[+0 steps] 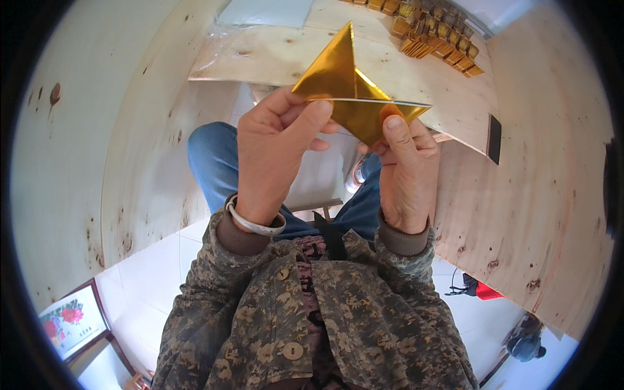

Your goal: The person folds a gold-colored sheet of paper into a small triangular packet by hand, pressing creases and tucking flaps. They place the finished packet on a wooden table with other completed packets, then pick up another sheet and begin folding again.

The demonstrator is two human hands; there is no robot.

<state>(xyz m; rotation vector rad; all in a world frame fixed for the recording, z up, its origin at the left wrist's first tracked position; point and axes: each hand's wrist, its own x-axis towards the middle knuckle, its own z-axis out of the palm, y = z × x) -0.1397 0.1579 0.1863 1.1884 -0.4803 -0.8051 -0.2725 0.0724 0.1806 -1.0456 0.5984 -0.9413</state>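
A partly folded sheet of shiny gold paper (pixel 330 64) is held up between my two hands, in front of the table's near edge. One triangular corner points up and away, while a lower flap hangs toward me under a pale straight edge. My left hand (pixel 276 140) pinches the paper's left side between thumb and fingers; a pale bracelet circles that wrist. On the right side, my right hand (pixel 406 159) grips the paper with its thumb pressed on the near face. The fingers behind the paper are partly hidden.
Rows of folded gold paper pieces (pixel 442 39) stand at the back right of the wooden table (pixel 260 55). A clear plastic-wrapped pale sheet (pixel 266 12) lies at the back left. Wooden panels (pixel 130 130) flank both sides. A dark strip (pixel 494 138) marks the table's right corner.
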